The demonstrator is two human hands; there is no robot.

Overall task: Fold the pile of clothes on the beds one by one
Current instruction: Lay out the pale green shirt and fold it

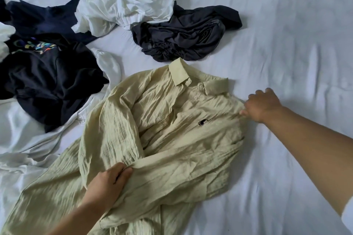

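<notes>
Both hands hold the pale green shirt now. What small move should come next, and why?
Probably the left hand should pull the sleeve it pinches straight across the pale green shirt, while the right hand pins the shoulder edge: the sleeve lies bunched and creased.

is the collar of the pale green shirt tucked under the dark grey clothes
No, the shirt's collar lies open on the bed sheet, just below the dark grey clothes and not covered by them.

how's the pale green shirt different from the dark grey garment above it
The pale green shirt lies spread out with its collar showing; the dark grey garment is a crumpled heap. The left hand and right hand both grip the shirt; nothing touches the grey one. Both rest on the white bed sheet.
</notes>
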